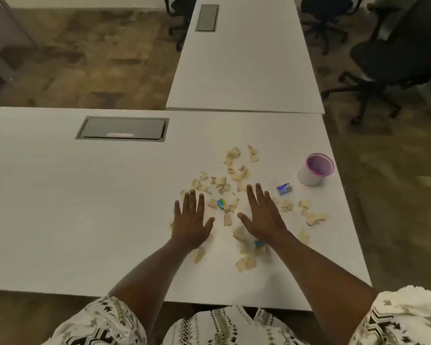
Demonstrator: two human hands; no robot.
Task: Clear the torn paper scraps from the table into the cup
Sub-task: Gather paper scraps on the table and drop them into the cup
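Our left hand (190, 220) and right hand (264, 217) were spread palm-down over the table (85, 195), fingers straight and apart, holding nothing. The torn paper scraps (237, 175) lay scattered on the table's right half, between and around both hands, some under our wrists nearer the front edge. The cup (315, 169) stood upright by the right edge, apart from the scraps, with a small blue packet (284, 189) just beside it.

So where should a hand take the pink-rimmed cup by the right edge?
With the right hand, take the cup round its white wall below the pink rim, coming from its near side: it stands upright, mouth up, and a side grip leaves the mouth free for paper scraps.
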